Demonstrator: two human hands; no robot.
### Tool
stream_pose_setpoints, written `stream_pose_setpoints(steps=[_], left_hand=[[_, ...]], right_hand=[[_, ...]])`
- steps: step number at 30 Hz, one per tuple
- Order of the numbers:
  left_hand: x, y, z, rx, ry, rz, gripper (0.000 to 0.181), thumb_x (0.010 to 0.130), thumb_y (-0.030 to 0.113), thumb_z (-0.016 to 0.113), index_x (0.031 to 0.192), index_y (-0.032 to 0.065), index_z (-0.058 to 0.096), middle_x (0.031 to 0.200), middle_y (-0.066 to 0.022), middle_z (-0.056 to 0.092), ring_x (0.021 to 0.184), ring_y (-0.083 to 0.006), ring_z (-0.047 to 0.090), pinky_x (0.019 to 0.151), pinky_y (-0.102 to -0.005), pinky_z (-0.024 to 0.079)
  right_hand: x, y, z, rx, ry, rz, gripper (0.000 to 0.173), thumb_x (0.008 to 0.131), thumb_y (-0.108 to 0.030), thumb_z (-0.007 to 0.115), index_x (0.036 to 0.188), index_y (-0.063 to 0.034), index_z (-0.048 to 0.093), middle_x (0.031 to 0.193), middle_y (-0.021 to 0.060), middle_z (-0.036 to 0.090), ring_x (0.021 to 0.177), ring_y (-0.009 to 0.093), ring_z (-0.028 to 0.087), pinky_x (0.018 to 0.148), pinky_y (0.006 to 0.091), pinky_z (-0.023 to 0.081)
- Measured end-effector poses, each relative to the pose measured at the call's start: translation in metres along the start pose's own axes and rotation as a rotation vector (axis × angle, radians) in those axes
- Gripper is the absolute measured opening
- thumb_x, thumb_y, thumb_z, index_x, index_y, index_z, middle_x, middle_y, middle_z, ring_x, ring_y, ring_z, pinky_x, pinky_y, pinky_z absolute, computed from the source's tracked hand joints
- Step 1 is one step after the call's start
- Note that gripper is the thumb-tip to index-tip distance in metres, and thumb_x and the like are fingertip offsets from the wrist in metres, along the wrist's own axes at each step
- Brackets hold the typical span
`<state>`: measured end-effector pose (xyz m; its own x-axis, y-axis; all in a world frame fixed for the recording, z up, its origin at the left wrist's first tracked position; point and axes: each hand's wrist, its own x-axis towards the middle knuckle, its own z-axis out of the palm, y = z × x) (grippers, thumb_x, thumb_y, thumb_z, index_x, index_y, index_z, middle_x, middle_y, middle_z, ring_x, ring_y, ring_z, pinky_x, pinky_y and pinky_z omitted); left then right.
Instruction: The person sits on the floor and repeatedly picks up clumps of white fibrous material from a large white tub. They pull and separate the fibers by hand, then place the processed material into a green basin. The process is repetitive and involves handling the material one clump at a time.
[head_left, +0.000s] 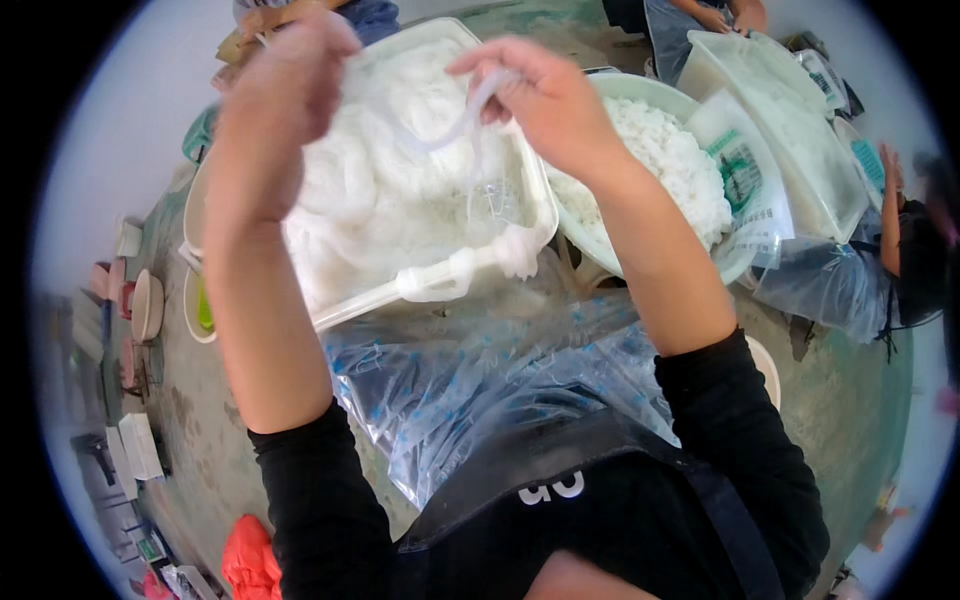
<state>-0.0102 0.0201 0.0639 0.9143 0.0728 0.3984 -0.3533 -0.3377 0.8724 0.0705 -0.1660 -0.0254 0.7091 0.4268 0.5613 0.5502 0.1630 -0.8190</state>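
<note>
A soft, translucent white strand (442, 141) hangs in a loop between my hands, over a white rectangular tub (551, 210). The fingers of my right hand (544, 97) pinch it near the tub's right side. My left hand (292, 90) is raised over the tub's left part, blurred, with its fingers curled. The strand runs towards it, but I cannot tell whether those fingers grip it. A mass of similar white strands (337, 180) lies in water in the tub. A few strands (435, 281) are draped over the near rim.
A pale green round basin (739, 266) at the right holds a heap of white strands (667, 157) and a printed plastic bag (742, 180). Beyond it stands another tub (780, 127). Other people sit nearby, one person's arm (890, 217) at far right. Clear plastic sheeting (495, 382) covers my lap.
</note>
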Motion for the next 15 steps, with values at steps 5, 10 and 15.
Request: stream_pose_setpoints(steps=[5, 10, 15], left_hand=[[-0.023, -0.068, 0.055, 0.766, -0.373, 0.437, 0.019, 0.089, 0.023, 0.051, 0.085, 0.0046, 0.054, 0.073, -0.0096, 0.051, 0.067, -0.0249, 0.051, 0.06, -0.0361, 0.041], [-0.026, -0.073, 0.067, 0.724, -0.351, 0.358, 0.015, 0.083, 0.023, 0.056, 0.084, 0.0076, 0.055, 0.074, -0.0096, 0.053, 0.073, -0.0289, 0.053, 0.061, -0.0369, 0.043], [-0.027, -0.119, 0.079, 0.752, 0.411, 0.456, 0.02, 0.085, 0.023, 0.058, 0.082, 0.0029, 0.057, 0.075, -0.0093, 0.054, 0.069, -0.0243, 0.052, 0.059, -0.0326, 0.041]], right_hand=[[-0.039, 0.078, -0.03, -0.722, -0.283, 0.183, 0.025, 0.08, -0.012, 0.058, 0.105, -0.0089, 0.063, 0.09, 0.0098, 0.064, 0.077, 0.019, 0.061, 0.07, 0.0312, 0.048], [-0.032, 0.029, -0.02, -0.211, -0.397, 0.343, 0.025, 0.078, -0.019, 0.065, 0.101, -0.0098, 0.066, 0.099, 0.0075, 0.065, 0.091, 0.019, 0.06, 0.082, 0.0314, 0.045], [-0.043, 0.036, -0.008, -0.038, -0.153, 0.064, 0.018, 0.082, -0.02, 0.061, 0.093, -0.0082, 0.069, 0.104, 0.0067, 0.065, 0.096, 0.021, 0.059, 0.084, 0.0308, 0.043]])
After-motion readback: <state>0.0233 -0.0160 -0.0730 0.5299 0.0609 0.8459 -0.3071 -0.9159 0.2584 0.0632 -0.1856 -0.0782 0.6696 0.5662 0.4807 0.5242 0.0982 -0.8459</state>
